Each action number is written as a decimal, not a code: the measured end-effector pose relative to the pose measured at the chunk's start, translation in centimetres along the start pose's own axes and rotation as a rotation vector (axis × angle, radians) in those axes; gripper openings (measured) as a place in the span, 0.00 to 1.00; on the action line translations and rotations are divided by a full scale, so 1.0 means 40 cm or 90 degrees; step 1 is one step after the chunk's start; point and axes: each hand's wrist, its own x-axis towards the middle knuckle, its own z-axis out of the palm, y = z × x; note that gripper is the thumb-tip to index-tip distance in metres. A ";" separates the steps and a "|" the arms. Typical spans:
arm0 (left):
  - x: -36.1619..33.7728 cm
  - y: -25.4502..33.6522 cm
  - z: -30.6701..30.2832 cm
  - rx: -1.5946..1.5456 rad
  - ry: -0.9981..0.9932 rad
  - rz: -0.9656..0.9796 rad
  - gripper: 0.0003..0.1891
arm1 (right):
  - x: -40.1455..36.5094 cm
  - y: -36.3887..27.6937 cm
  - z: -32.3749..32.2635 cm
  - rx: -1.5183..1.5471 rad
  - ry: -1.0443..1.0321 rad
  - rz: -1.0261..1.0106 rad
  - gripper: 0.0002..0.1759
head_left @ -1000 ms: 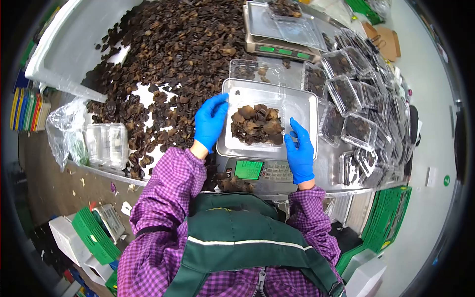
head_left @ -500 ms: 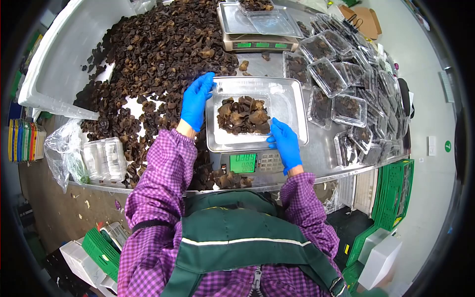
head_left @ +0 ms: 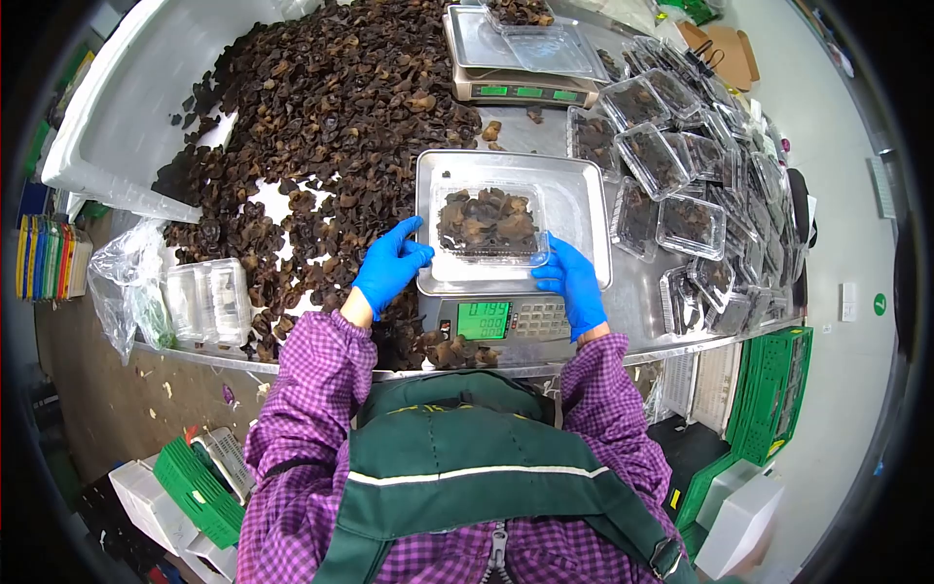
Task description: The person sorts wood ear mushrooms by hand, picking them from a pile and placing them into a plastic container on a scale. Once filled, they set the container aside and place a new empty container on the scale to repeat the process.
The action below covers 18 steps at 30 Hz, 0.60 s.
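Note:
A clear plastic container [head_left: 486,259] with dark brown wood ear mushrooms [head_left: 489,222] in it sits on the metal pan [head_left: 574,185] of a scale. The green scale display [head_left: 484,319] is lit, though its digits are partly blurred. My gloved right hand [head_left: 574,284] has its fingers and thumb at the container's right edge, closed on it. At the pan's left rim is my gloved left hand [head_left: 391,269], fingers apart and pointing toward the container. Nothing shows in its grasp.
A large mushroom heap [head_left: 341,107] spreads beside a white foam box [head_left: 97,146]. Behind stands a second scale [head_left: 525,90]. Many filled clear packs [head_left: 691,224] pile up at right. Stacked containers [head_left: 207,304] and a plastic bag [head_left: 126,282] lie front left.
My left hand has come down from the pan's upper left corner to its left rim. My right hand stays at the container's right edge. The display reading has changed.

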 end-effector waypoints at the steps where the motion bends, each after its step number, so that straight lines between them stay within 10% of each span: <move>1: -0.004 0.017 0.003 -0.014 -0.032 -0.042 0.30 | 0.005 0.016 0.002 0.000 -0.001 0.000 0.16; 12: 0.009 -0.007 0.004 -0.049 0.043 0.046 0.26 | 0.042 0.044 -0.014 -0.137 0.024 -0.152 0.25; 17: -0.062 -0.144 -0.446 0.215 0.391 0.267 0.22 | -0.024 0.007 -0.100 -0.124 0.095 -0.177 0.27; 18: -0.123 -0.113 -0.481 0.544 0.567 0.288 0.27 | -0.028 0.000 -0.120 -0.130 0.114 -0.177 0.26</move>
